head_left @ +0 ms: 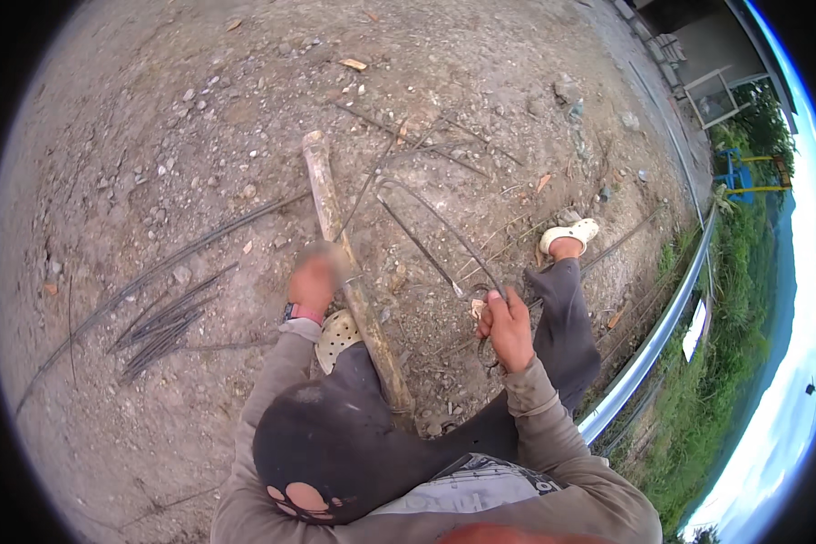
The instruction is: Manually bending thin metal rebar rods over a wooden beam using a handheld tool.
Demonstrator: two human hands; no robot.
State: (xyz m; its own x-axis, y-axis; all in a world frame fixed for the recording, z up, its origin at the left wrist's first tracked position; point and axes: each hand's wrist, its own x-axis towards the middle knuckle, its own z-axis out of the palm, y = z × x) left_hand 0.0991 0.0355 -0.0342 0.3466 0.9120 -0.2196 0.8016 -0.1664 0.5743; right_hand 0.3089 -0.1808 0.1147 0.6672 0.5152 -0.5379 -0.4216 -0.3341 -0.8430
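My right hand (508, 331) is closed around the near end of what looks like a hacksaw (449, 227), with a thin bowed frame and a straight dark blade. The saw points forward and left, above the dirt. Beside a long wooden pole (326, 186) is my left hand (314, 283), with a red watch band at the wrist. Its fingers are blurred, so I cannot make out their grip. A thin steel rod (369, 186) runs from that blurred spot, away and to the right. The pole slants from between my legs to the far side.
Several short cut rods (168, 326) lie in a pile on the left, near long bent rods (172, 258). More thin rods (426, 150) cross beyond the pole. My cream clogs (571, 236) rest on stony dirt. A metal rail (648, 363) and green plants border the right side.
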